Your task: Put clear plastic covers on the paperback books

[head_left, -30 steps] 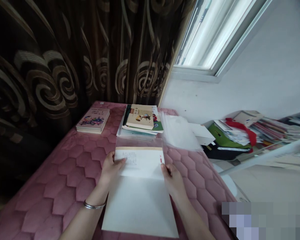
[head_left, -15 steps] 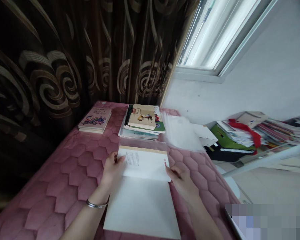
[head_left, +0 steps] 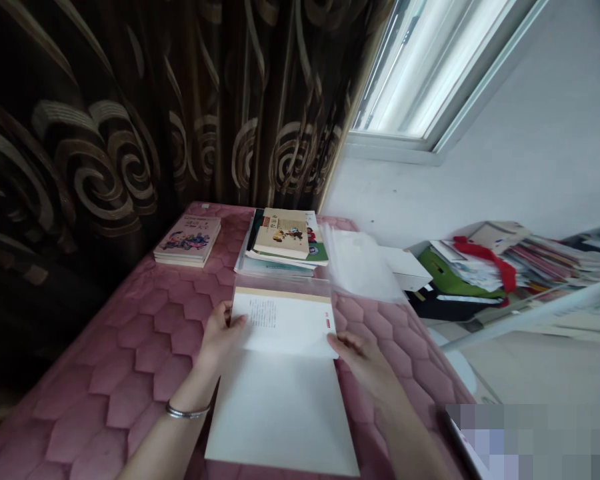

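A white open book [head_left: 280, 407] lies on the pink quilted surface [head_left: 145, 347] in front of me. Its far flap [head_left: 285, 323], printed with small text, is folded toward me, and a clear plastic cover [head_left: 280, 283] sits over the book's far edge. My left hand [head_left: 220, 337], with a bracelet on the wrist, grips the flap's left edge, thumb on top. My right hand [head_left: 363, 360] lies beside the flap's lower right corner, fingers loosely stretched and fingertips touching it.
Beyond the book stand a stack of books [head_left: 283, 237], a pink picture book pile [head_left: 187, 240] and loose clear plastic sheets [head_left: 360, 267]. A dark patterned curtain [head_left: 130, 120] hangs behind. A cluttered heap of books [head_left: 505, 267] lies lower right.
My right hand has slid off the flap's right edge to rest a little lower and further right. The left hand and the book have stayed in place.
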Tool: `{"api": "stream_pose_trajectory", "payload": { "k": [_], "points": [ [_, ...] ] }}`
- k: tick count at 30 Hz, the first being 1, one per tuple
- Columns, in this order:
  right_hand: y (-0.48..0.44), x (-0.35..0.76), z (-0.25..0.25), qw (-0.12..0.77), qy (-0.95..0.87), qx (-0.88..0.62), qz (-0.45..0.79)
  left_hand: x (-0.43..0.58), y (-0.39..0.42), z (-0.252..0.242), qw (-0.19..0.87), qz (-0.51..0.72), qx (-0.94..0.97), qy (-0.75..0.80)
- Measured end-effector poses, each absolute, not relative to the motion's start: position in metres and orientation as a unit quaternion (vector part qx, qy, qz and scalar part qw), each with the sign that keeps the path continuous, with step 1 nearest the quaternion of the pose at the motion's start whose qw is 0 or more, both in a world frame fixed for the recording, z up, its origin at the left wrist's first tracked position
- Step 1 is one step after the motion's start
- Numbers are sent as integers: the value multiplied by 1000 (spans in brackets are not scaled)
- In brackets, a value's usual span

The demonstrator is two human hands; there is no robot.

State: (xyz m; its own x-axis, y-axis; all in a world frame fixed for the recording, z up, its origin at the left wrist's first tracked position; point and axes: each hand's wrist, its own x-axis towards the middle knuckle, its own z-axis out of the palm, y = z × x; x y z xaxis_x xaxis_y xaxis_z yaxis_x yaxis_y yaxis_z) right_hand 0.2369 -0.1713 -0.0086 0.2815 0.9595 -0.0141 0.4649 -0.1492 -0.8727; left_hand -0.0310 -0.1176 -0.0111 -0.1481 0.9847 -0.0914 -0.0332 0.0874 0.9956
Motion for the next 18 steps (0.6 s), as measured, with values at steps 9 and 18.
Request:
{"api": "stream_pose_trajectory", "payload": {
  "k": [9,18],
  "points": [
    [-171,224,5,379,-527,-689,324,-32,-118,-10,449,507,473,563],
    [-170,223,-6,399,-520,-688,310,-27,-123,-1,536,493,429,534]
  ]
}}
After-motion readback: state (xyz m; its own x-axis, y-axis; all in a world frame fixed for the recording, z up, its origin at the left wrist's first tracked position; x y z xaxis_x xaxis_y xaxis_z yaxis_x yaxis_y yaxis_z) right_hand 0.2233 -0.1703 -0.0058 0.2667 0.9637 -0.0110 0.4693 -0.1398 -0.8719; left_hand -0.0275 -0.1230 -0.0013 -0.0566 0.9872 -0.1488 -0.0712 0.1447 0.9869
